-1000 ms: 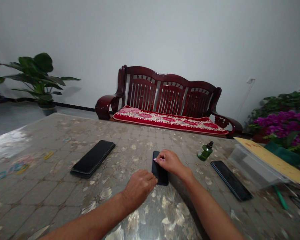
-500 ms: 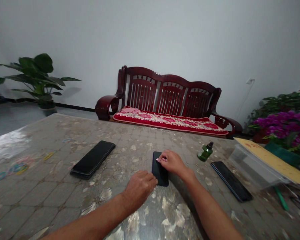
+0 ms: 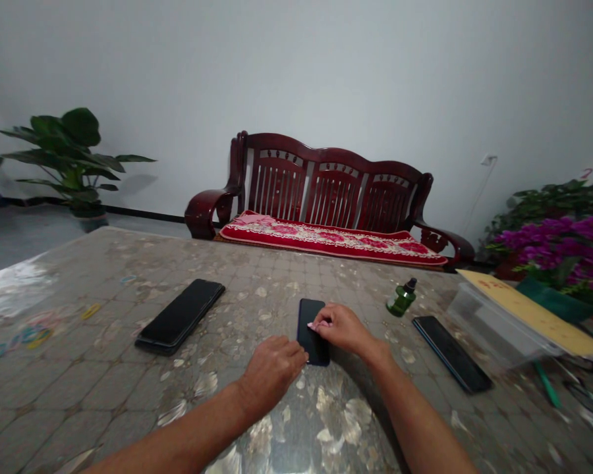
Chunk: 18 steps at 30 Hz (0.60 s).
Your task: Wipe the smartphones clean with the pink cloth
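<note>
A dark smartphone (image 3: 312,351) lies flat on the table in front of me, screen up. My left hand (image 3: 275,366) is closed at its lower left edge, fingertips gripping the phone there. Pinched in my right hand (image 3: 344,327) is a small pink-and-white cloth (image 3: 318,325), which touches the middle of the screen. The bent fingers hide most of the cloth and part of the phone's right side.
Stacked phones (image 3: 182,316) lie to the left, near coloured rubber bands (image 3: 35,332). On the right are a green bottle (image 3: 402,299), another phone (image 3: 452,354) and a clear plastic box (image 3: 499,329) with a yellow sheet on top. A wooden bench (image 3: 333,187) stands beyond the table.
My right hand has slid the cloth down the screen, from near the top to about the middle. My left hand keeps its place at the phone's edge. The view has shifted slightly.
</note>
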Each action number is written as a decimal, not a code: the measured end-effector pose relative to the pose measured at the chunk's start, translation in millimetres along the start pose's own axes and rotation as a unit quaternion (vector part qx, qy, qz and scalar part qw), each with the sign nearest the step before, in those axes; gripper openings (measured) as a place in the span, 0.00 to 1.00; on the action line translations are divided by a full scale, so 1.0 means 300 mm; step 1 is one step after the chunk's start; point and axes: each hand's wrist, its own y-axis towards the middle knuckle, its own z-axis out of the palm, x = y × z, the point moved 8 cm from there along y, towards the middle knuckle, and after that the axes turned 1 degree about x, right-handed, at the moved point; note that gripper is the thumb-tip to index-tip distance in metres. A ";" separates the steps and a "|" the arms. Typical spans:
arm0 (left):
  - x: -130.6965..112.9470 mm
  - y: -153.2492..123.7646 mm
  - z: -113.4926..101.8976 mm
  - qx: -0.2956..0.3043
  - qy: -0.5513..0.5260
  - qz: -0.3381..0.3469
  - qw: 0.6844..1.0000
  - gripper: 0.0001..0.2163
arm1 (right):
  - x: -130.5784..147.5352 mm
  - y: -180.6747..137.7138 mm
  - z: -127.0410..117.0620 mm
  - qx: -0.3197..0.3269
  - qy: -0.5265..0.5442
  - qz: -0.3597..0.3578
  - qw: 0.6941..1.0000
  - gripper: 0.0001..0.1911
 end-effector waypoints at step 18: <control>0.011 0.013 -0.004 0.004 0.006 -0.015 1.000 0.05 | 0.007 -0.008 -0.008 -0.017 -0.076 0.033 0.996 0.08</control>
